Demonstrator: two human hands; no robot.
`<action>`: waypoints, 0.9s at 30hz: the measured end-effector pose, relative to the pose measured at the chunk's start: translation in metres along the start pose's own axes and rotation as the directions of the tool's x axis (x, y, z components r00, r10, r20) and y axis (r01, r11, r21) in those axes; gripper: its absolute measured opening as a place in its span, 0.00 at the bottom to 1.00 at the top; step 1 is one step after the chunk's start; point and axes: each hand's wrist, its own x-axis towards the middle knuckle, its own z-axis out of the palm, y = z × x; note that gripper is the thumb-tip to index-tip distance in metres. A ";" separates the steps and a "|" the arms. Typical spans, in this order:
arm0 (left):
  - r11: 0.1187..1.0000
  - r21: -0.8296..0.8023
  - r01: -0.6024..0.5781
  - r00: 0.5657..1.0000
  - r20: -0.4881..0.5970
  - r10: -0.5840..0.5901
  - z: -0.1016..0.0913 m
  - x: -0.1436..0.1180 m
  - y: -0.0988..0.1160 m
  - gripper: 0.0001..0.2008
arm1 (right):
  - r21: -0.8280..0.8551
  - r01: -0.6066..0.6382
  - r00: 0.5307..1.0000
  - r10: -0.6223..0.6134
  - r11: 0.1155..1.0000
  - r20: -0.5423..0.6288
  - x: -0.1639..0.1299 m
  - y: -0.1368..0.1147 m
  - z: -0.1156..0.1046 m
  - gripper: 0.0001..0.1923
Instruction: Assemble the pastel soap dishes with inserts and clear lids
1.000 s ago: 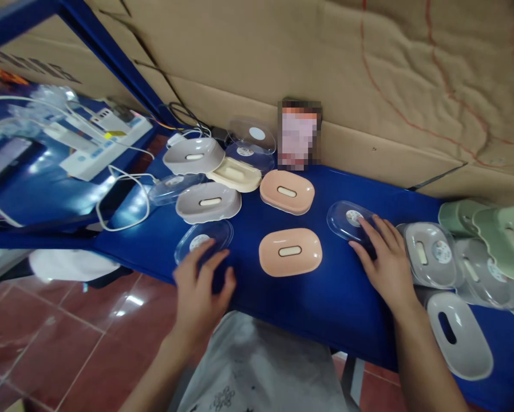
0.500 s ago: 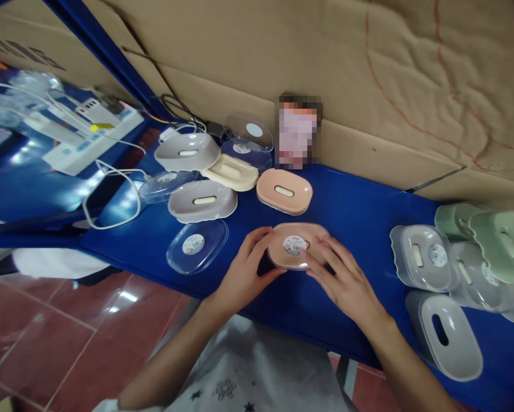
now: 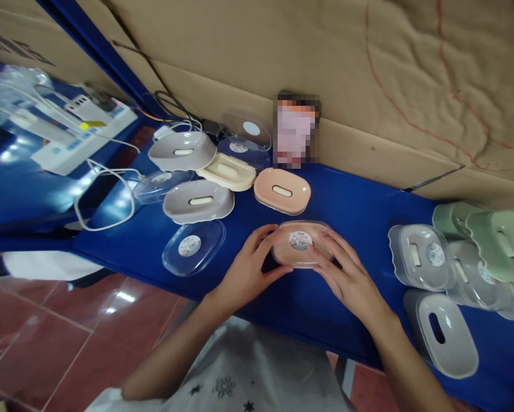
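Directly before me on the blue table is a peach-coloured soap dish [image 3: 287, 256] with a clear lid [image 3: 321, 240] over it; the lid bears a round white label. My left hand [image 3: 252, 266] grips its left end, thumb at the near edge and fingers at the far side. Around the right end curls my right hand [image 3: 349, 274], its fingertips on the lid. Just beyond lies another peach dish [image 3: 297, 183], uncovered, with a cream piece in its slot. A loose clear lid [image 3: 205, 246] rests left of my left hand.
Grey dishes [image 3: 218, 209], a cream tray [image 3: 229, 171] and more clear lids occupy the left. Lidded grey dishes [image 3: 420, 237], green ones [image 3: 497, 232] and a slotted grey base [image 3: 458, 357] stand right. A blurred-out phone-like object [image 3: 297, 131] leans against the cardboard; a power strip [image 3: 85, 140] and cables lie left.
The covered peach dish has shifted slightly right, with both hands staying on it. The view has moved a little; the other things stay put.
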 end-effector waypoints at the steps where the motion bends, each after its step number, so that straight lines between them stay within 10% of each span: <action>1: 1.000 0.011 -0.021 1.000 -0.004 0.021 0.001 0.000 0.000 0.39 | -0.005 0.007 1.000 -0.007 1.000 0.003 -0.001 0.000 -0.001 0.41; 19: 0.969 0.195 -0.154 0.985 -0.052 0.167 -0.010 -0.005 0.006 0.33 | -0.230 0.064 0.994 -0.082 0.971 -0.067 -0.009 0.008 0.007 0.43; 27: 0.744 0.599 0.295 0.944 -0.305 -0.129 -0.087 -0.068 -0.015 0.19 | -0.369 -0.358 0.907 0.225 0.858 -0.356 -0.009 0.024 -0.003 0.37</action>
